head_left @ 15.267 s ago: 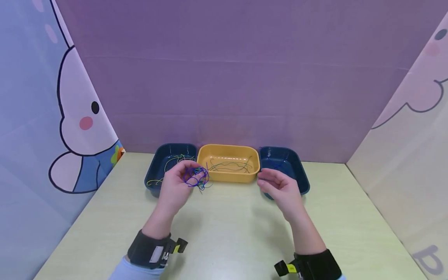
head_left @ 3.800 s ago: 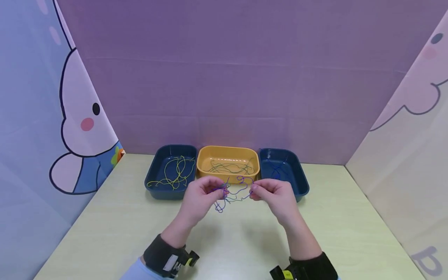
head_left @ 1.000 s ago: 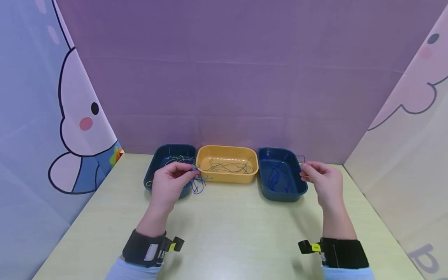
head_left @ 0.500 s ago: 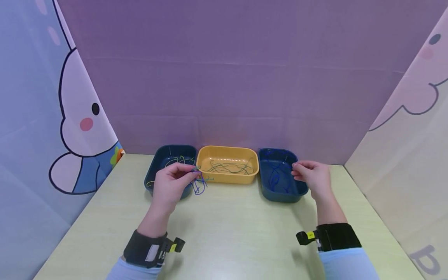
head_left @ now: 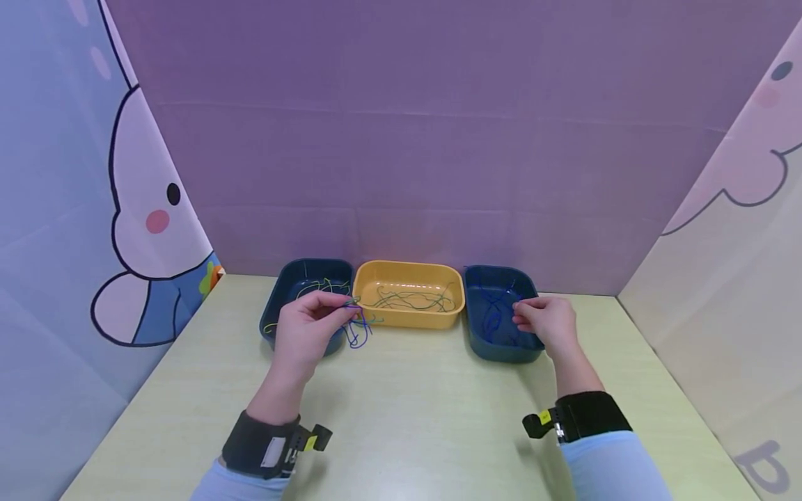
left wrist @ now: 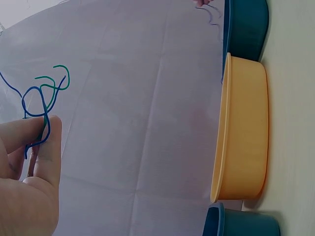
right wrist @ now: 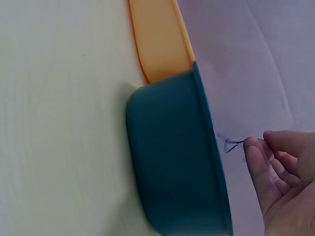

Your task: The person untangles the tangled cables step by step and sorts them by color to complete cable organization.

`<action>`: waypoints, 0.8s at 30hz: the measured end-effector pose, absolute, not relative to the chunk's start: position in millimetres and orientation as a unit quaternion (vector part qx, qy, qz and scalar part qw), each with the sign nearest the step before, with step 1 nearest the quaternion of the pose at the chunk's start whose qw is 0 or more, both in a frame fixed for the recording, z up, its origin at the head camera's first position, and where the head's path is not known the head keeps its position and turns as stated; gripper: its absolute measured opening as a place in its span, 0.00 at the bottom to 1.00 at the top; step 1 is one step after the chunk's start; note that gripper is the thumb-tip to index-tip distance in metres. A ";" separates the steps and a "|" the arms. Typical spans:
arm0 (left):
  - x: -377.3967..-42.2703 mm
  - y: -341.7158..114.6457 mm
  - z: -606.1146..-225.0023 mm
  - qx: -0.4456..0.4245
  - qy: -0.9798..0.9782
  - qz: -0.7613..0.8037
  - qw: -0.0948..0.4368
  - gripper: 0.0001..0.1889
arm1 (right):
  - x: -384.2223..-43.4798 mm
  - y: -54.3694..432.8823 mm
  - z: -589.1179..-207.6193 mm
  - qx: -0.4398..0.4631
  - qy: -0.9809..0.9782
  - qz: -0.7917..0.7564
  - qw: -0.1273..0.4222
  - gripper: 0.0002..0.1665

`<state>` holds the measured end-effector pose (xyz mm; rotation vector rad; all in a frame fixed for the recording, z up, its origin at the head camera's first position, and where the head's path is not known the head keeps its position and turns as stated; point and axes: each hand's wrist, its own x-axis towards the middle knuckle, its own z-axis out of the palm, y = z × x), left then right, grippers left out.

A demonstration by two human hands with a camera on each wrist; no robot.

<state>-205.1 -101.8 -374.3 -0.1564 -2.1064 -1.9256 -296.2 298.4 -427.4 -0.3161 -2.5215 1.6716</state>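
My left hand [head_left: 303,330] is in front of the left dark blue tray [head_left: 273,296], partly hiding it. Thumb and fingertips pinch a small tangle of thin wires; in the left wrist view a looped blue wire [left wrist: 47,129] and a curled green wire [left wrist: 68,78] stick out past the fingertips. Over the right edge of the right dark blue tray [head_left: 504,353], my right hand [head_left: 551,325] pinches a thin blue wire [right wrist: 236,142], its bent end pointing over the rim in the right wrist view. More blue wire [head_left: 491,320] lies inside that tray.
Between the two dark trays stands a yellow tray [head_left: 407,319] with several green wires [head_left: 413,300] in it. Yellow wire [head_left: 322,284] shows in the left tray. A purple backdrop [head_left: 401,139] rises behind, with printed panels on both sides of the pale table [head_left: 407,417].
Both hands worked together at the tangle 3.8 s ago, then parted, the right hand drawing out blue wire. Since 1.0 s ago it has moved left over the right tray; the left hand stays put.
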 end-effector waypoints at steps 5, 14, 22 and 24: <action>-204.3 -101.2 -372.9 -0.056 -0.729 -0.667 0.141 0.12 | -294.0 300.5 -431.5 -0.103 -0.826 0.551 0.057 0.21; -203.5 -100.5 -373.2 -0.054 -0.725 -0.672 0.143 0.11 | -287.7 301.2 -427.0 -0.099 -0.830 0.545 0.066 0.24; -203.7 -100.1 -373.5 -0.059 -0.725 -0.671 0.142 0.12 | -273.1 304.3 -410.2 -0.052 -0.807 0.580 0.102 0.35; -203.8 -100.0 -373.5 -0.060 -0.724 -0.672 0.142 0.11 | -267.5 303.1 -405.0 -0.038 -0.793 0.598 0.111 0.36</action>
